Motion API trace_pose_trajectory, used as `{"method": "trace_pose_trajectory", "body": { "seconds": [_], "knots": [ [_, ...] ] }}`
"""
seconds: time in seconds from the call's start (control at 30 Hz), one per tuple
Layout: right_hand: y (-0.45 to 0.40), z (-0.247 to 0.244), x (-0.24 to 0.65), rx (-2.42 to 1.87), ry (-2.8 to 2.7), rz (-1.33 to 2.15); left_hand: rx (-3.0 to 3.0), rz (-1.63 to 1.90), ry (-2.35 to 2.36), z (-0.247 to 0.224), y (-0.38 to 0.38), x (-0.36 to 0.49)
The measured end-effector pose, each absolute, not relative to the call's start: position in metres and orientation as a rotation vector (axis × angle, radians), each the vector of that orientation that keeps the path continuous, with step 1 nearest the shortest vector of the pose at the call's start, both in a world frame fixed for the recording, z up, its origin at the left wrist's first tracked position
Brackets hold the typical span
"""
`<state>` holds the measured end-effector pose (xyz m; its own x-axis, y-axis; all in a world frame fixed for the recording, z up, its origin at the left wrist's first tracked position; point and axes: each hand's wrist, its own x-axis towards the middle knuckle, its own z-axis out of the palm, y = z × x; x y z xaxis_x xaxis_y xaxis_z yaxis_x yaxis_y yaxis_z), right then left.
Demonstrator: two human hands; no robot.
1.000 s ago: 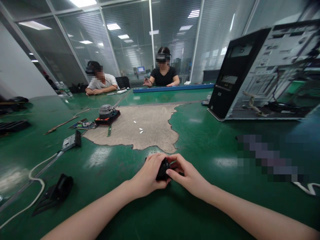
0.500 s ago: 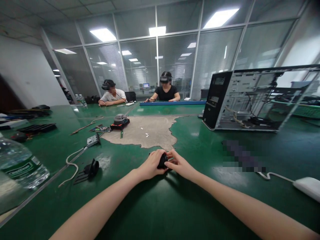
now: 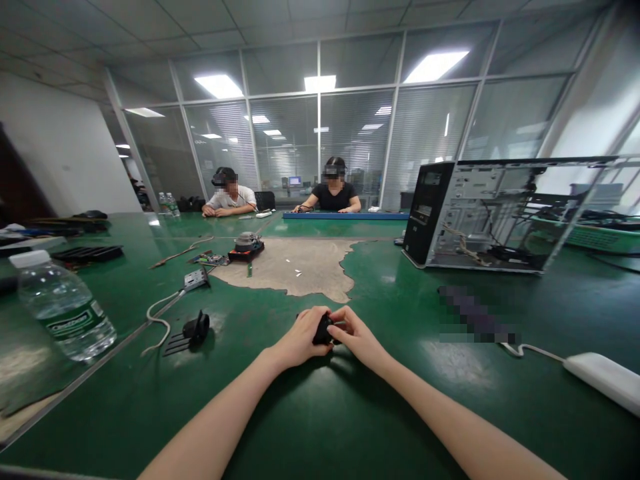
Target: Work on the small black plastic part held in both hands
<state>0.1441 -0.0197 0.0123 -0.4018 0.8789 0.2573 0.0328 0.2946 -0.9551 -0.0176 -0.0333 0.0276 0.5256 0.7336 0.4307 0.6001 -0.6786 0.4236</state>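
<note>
Both hands meet over the green table (image 3: 320,407), just in front of a bare tan patch (image 3: 300,270) in its surface. My left hand (image 3: 303,339) is wrapped round a small black object (image 3: 323,329), whose exact kind I cannot make out. From the right side, my right hand (image 3: 353,333) presses its curled fingers and thumb on the same object. A black plastic bracket with slats (image 3: 193,332) lies to the left of my hands. Beyond it sits a small metal part (image 3: 195,279) with a pale cable.
An open computer case (image 3: 430,213) stands at the right. At the left are a water bottle (image 3: 75,313) and black parts (image 3: 90,253). A white power strip (image 3: 603,380) lies at the right edge. Two people (image 3: 335,197) (image 3: 230,197) sit across the table.
The camera view has tilted up and shifted slightly, so the bottle shows more fully. My hands stay together round the black object, with little change in their grip.
</note>
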Motion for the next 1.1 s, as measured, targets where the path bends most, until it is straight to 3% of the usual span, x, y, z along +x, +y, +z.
{"method": "trace_pose_trajectory", "body": {
  "seconds": [1.1],
  "knots": [
    [-0.0219, 0.0177, 0.1518, -0.778, -1.767, 1.283, 2.625, 0.873, 1.093, 0.0242, -0.0295, -0.0209]
  ]
}}
